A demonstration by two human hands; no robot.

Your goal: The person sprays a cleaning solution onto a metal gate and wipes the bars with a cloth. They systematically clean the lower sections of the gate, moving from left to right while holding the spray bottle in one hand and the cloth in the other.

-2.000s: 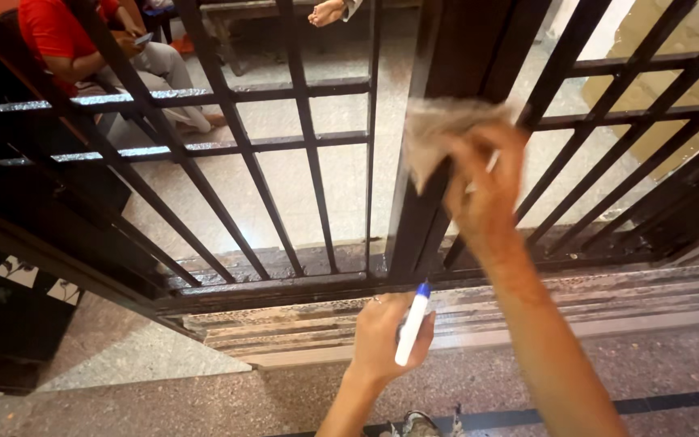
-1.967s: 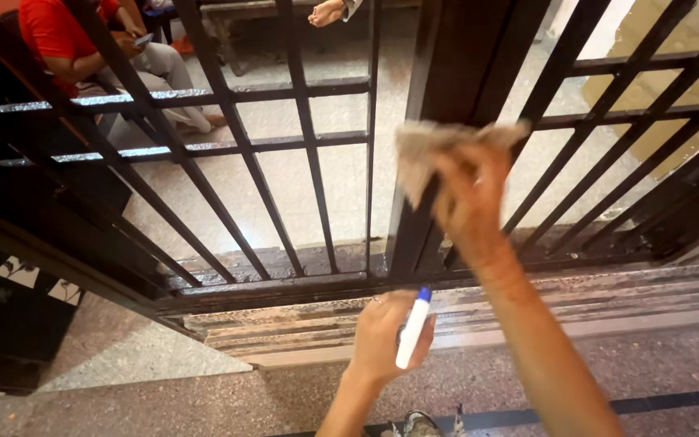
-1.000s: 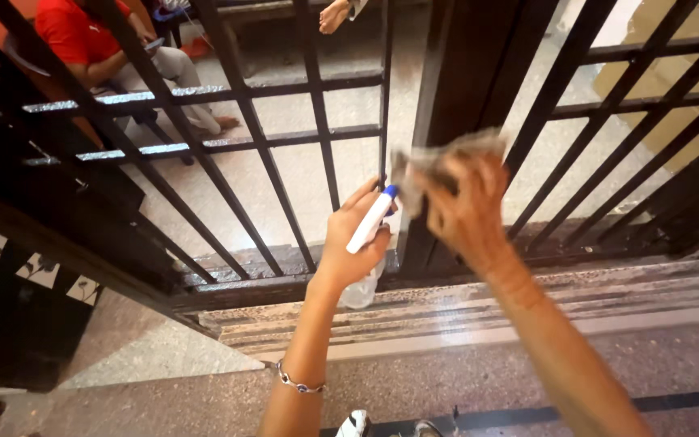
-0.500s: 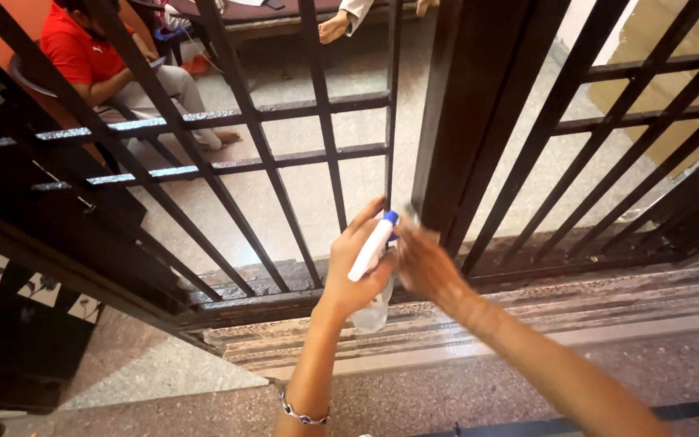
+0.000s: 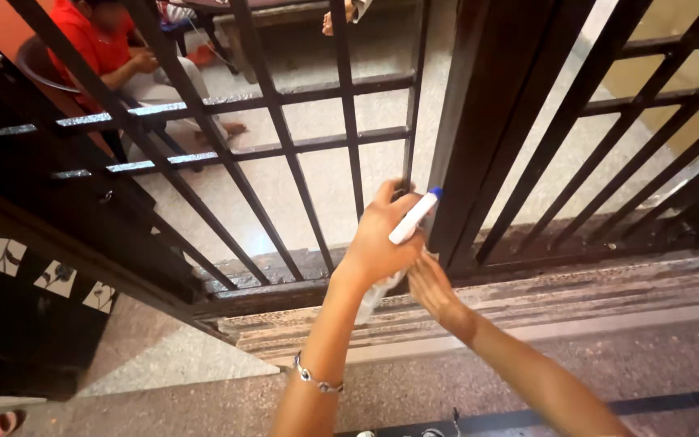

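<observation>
My left hand (image 5: 378, 243) grips a small spray bottle (image 5: 413, 217) with a white body and a blue tip. It holds the bottle up against the dark metal gate post (image 5: 487, 121). The bottle's pale lower end (image 5: 371, 298) pokes out under the hand. My right hand (image 5: 432, 287) sits just below and to the right, its fingers tucked under the left hand by the foot of the post. Whatever it holds is hidden. A thin bracelet (image 5: 317, 376) circles my left wrist.
Black iron gate bars (image 5: 341, 105) fill the upper view above a ridged stone threshold (image 5: 592, 295). Beyond the bars a person in a red top (image 5: 107, 44) sits on a chair. Another person's hand (image 5: 341, 12) shows at the top. A dark cabinet with tiles (image 5: 34, 275) stands left.
My left hand rose with the spray bottle to the gate post. My right hand came down from the bars, where it held a pale cloth, to beneath the left hand.
</observation>
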